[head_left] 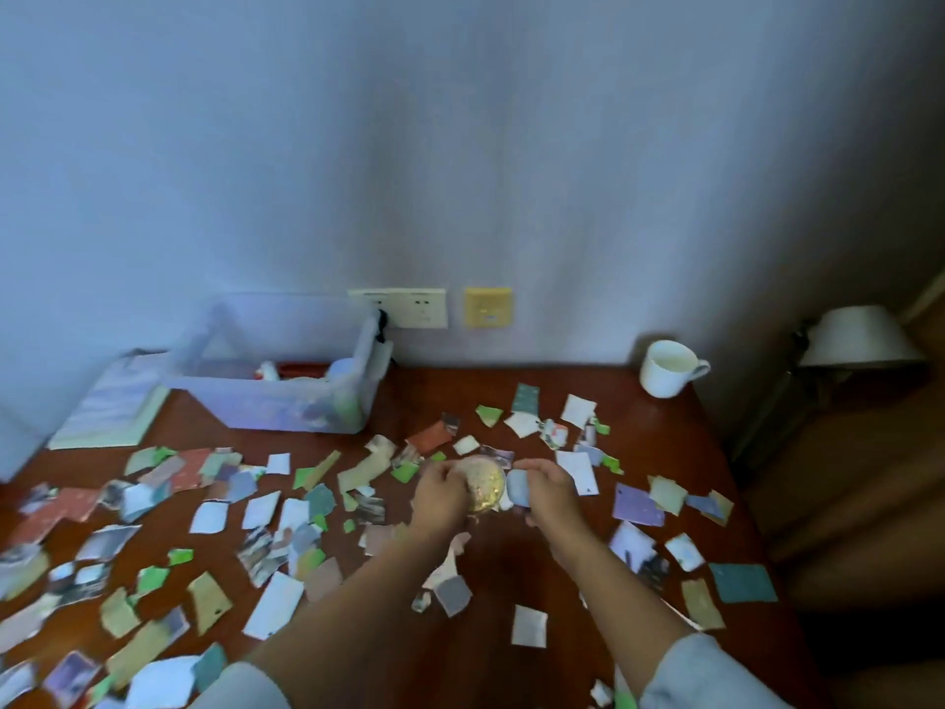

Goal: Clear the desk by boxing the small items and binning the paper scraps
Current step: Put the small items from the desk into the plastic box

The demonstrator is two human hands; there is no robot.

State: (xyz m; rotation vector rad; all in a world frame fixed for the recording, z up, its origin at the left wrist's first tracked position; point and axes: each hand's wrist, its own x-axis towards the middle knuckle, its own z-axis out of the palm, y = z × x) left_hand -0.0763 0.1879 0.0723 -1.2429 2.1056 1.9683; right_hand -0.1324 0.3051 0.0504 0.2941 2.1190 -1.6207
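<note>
Over the middle of the wooden desk point(491, 565), my left hand point(441, 496) grips a round, glittery gold object point(483, 484). Right beside it, my right hand point(549, 491) holds a small pale grey-blue item point(519, 487) in curled fingers. Torn paper scraps point(266, 509) in many colours lie scattered across the whole desk. At the back left stands a clear plastic box point(286, 401) with a few small items inside.
A white mug point(667, 368) stands at the back right corner. A flat pale sheet or lid point(115, 406) lies left of the box. Wall sockets point(419, 308) sit behind the desk, and a lamp point(859, 337) stands off its right edge.
</note>
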